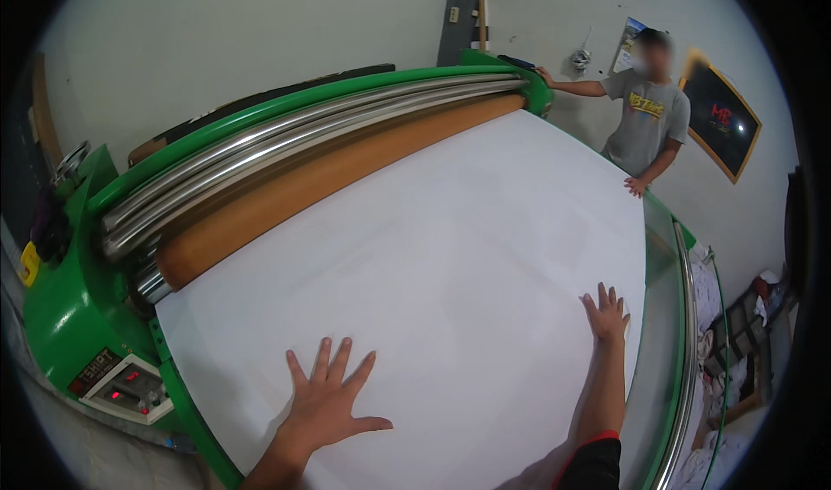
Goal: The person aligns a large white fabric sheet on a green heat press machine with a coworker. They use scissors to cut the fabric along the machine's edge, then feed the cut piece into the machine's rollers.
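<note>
Resting on the white sheet (450, 256) in the head view, the left hand (322, 408), fingers spread, lies near left; the right hand (608, 322), also splayed, lies toward the right edge. The sheet's far side meets a brown roller (346, 189).

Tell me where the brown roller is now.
In the head view, the brown roller slants up rightward from the left side, between the silver rollers and the white sheet.

Pale walls (260, 22) — framed blackboard (727, 139)
</note>
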Demonstrator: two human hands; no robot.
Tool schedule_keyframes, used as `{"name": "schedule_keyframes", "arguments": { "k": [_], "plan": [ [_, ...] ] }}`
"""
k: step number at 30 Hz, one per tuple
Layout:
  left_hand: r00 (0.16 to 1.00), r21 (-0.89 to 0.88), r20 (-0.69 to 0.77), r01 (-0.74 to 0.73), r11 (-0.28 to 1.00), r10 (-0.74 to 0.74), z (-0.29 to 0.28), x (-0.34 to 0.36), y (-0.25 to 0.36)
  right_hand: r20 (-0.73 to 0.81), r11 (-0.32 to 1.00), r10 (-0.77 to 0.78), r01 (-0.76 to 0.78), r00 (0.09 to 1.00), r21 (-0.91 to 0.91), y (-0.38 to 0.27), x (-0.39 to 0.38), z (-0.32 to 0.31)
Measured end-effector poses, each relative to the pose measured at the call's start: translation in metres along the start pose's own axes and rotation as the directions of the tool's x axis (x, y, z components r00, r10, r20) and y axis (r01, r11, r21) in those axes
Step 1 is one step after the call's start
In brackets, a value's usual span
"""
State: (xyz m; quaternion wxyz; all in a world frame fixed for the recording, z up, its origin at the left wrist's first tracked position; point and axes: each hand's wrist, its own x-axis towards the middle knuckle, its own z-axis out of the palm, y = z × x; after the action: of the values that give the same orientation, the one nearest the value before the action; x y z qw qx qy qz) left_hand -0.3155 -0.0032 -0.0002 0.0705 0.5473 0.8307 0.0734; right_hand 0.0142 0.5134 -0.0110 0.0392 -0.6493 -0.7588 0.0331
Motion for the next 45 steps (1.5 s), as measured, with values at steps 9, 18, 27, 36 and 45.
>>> {"name": "schedule_keyframes", "arguments": {
  "k": [9,18,27,36,45],
  "plan": [
    [0.999,-0.001,0.011,-0.030,1.000,0.030,0.007,-0.002,-0.005,0.001,0.999,0.022,-0.022,1.000,0.041,-0.005,-0.020,-0.011],
    [0.996,-0.084,0.091,0.007,0.996,0.001,-0.003,-0.001,-0.004,-0.014,0.998,0.017,-0.016,1.000,0.055,-0.011,-0.027,-0.016],
    [0.992,-0.059,0.115,0.049,0.997,-0.042,-0.005,0.003,-0.003,-0.048,1.000,-0.006,0.008,0.999,0.026,-0.002,-0.014,-0.007],
    [0.973,-0.055,0.219,0.086,0.995,-0.072,-0.016,-0.005,-0.007,-0.024,0.998,-0.005,0.003,1.000,-0.063,-0.021,0.003,0.013],
    [0.959,-0.034,0.282,0.044,0.998,-0.033,-0.035,-0.014,0.009,-0.033,0.999,0.004,-0.006,0.999,-0.042,-0.003,0.009,0.008]
  ]
}}
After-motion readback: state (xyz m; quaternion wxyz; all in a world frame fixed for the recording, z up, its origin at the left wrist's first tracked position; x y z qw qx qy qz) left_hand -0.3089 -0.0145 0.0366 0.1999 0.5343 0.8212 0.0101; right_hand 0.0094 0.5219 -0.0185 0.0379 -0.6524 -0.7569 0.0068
